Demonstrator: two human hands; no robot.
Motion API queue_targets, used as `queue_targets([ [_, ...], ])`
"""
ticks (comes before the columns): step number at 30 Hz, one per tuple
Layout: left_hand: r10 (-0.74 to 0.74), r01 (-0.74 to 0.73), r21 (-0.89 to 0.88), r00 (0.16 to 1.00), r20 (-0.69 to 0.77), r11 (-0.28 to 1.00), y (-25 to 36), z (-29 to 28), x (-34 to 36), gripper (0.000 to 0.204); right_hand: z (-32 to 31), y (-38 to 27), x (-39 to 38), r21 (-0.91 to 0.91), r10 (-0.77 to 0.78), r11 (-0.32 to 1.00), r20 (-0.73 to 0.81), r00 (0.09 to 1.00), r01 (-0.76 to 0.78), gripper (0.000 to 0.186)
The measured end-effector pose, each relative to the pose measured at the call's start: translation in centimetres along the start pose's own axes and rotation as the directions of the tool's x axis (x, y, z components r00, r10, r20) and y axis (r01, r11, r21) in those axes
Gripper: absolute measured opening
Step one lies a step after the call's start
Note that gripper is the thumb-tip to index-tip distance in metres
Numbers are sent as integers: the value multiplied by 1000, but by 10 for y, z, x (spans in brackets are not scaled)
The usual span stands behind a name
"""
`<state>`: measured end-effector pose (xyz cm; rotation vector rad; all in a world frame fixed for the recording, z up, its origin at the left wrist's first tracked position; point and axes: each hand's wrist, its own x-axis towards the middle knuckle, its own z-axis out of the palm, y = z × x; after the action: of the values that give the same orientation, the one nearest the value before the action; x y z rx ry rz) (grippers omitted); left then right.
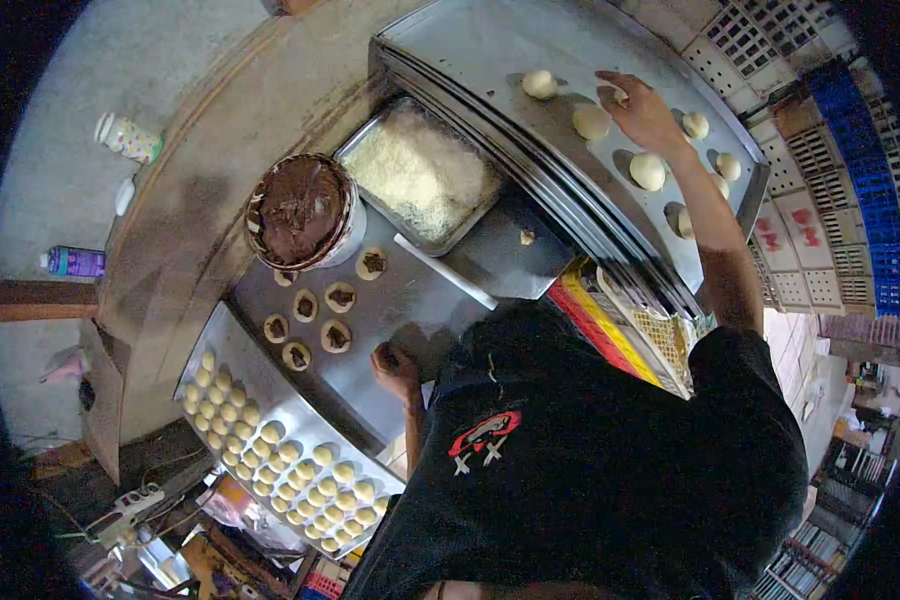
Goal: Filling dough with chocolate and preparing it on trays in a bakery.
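My right hand (642,114) reaches over the top metal tray (470,40) at the upper right, its fingers curved around a pale dough ball that shows only in part. Close to it on the tray lie other dough balls (647,171), spaced apart. My left hand (397,372) rests low over the steel work surface (410,310), fingers curled; whatever they may hold is hidden. Left of it lie several flat dough rounds (336,336), each with a dark brown filling on top. Behind them stands a bucket of brown paste (305,210).
A pan of pale crumbs (420,175) sits beside the bucket, with a white stick-like tool (445,270) near it. A tray of many small dough balls (300,470) lies at lower left. More trays are stacked under the upper right one. Plastic crates (800,240) stand at far right.
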<state>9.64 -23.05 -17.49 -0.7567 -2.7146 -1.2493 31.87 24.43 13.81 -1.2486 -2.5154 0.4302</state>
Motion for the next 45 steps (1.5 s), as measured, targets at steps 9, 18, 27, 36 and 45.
queue_targets([
  [9, -14, 14, -19, 1000, 18, 1000, -4, 1, -1, 10, 18, -7, -7, -86, -158, 985, -113, 981, 149, 39],
  [18, -271, 258, -83, 922, -276, 963, -2, -12, 15, 22, 24, -88, -51, -127, -127, 988, -349, 929, 88, 43],
  [27, -413, 537, 376, 835, -364, 755, -30, -19, 61, 38, 243, -96, -45, 146, -303, 944, 23, 953, 296, 37],
  [36, -349, 427, -452, 903, 249, 783, -39, -57, 90, 29, 360, -96, -19, 35, -481, 873, 237, 844, 487, 38],
  [45, -354, 396, -916, 868, 348, 70, 124, -87, 119, 73, 343, -102, -35, -225, -11, 969, 357, 934, 98, 35],
])
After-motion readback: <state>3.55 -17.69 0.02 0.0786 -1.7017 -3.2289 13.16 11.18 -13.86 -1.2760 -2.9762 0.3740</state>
